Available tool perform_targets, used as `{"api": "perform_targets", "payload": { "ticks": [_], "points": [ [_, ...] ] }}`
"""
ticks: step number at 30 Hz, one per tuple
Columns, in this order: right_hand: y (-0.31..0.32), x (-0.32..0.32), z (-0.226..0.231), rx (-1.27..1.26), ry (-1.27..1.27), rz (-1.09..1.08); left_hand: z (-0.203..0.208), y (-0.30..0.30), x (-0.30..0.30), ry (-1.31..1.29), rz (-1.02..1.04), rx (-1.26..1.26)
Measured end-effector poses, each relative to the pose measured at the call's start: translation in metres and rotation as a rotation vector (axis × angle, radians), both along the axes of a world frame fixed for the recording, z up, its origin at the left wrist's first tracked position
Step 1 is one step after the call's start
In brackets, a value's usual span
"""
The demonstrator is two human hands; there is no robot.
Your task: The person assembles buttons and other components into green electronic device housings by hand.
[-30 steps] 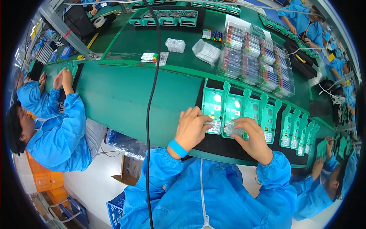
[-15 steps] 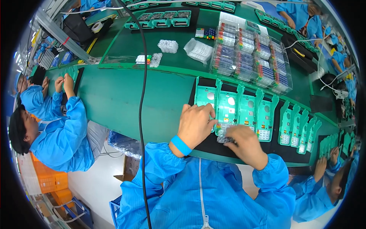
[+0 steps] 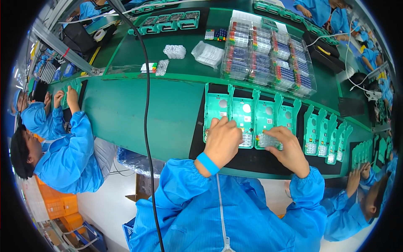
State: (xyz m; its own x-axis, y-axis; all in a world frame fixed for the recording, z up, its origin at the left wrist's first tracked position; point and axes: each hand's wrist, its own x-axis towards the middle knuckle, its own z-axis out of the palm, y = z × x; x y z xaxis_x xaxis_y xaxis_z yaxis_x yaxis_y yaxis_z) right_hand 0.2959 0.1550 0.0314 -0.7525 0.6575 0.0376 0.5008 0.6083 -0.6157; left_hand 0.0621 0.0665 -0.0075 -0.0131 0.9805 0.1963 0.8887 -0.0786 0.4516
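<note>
A row of green plastic housings (image 3: 241, 98) lies in front of me on a black mat, each with a round hole or pale disc in its upper part. My right hand (image 3: 289, 149) reaches over the third housing (image 3: 265, 110) with thumb and fingers closed on the edges of a clear, bumpy keypad sheet (image 3: 264, 140) in its lower end. My left hand (image 3: 223, 140), a blue band on its wrist, is curled over the lower parts of the first two housings. Its fingertips are pressed together and what they hold is hidden. White keys (image 3: 247, 140) show in the second housing beside it.
Beyond the housings stand clear trays (image 3: 273, 59) of colourful keypads. Clear bumpy sheets (image 3: 174, 51) and a plastic bag (image 3: 208, 54) lie further left. More housings (image 3: 327, 134) lie to the right. A black cable (image 3: 147, 105) hangs across the view; co-workers sit on both sides.
My right hand has moved right, from the second housing to the third, with the clear keypad sheet. My left hand has shifted slightly right and down over the housings. The view has turned a little.
</note>
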Motion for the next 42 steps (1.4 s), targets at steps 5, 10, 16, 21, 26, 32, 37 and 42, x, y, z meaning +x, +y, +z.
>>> {"api": "perform_targets", "payload": {
  "ticks": [5, 10, 16, 21, 26, 32, 37, 42],
  "points": [
    [-0.005, 0.005, 0.01, 0.024, 0.06, -0.022, 0.0, 0.004, 0.002, 0.028, 0.004, -0.063],
    [-0.02, 0.019, -0.012, 0.127, -0.011, 0.105, -0.005, 0.013, 0.016, -0.12, -0.007, 0.005],
    [-0.008, 0.044, 0.007, 0.088, 0.157, -0.157, -0.014, 0.023, 0.048, -0.153, -0.107, 0.09],
    [0.007, 0.059, 0.008, 0.05, -0.033, -0.165, -0.015, 0.03, 0.047, -0.234, -0.12, 0.003],
    [0.018, 0.058, -0.004, 0.007, -0.072, -0.094, -0.013, 0.041, 0.048, -0.154, -0.227, 0.012],
    [0.031, 0.061, -0.005, -0.015, -0.112, -0.025, 0.005, 0.044, 0.048, 0.043, -0.258, -0.046],
    [0.024, 0.061, 0.0, 0.073, -0.08, -0.014, 0.002, 0.048, 0.054, -0.004, -0.258, -0.004],
    [0.008, 0.074, -0.006, 0.199, -0.11, 0.105, 0.003, 0.048, 0.062, 0.006, -0.221, -0.03]
  ]
}}
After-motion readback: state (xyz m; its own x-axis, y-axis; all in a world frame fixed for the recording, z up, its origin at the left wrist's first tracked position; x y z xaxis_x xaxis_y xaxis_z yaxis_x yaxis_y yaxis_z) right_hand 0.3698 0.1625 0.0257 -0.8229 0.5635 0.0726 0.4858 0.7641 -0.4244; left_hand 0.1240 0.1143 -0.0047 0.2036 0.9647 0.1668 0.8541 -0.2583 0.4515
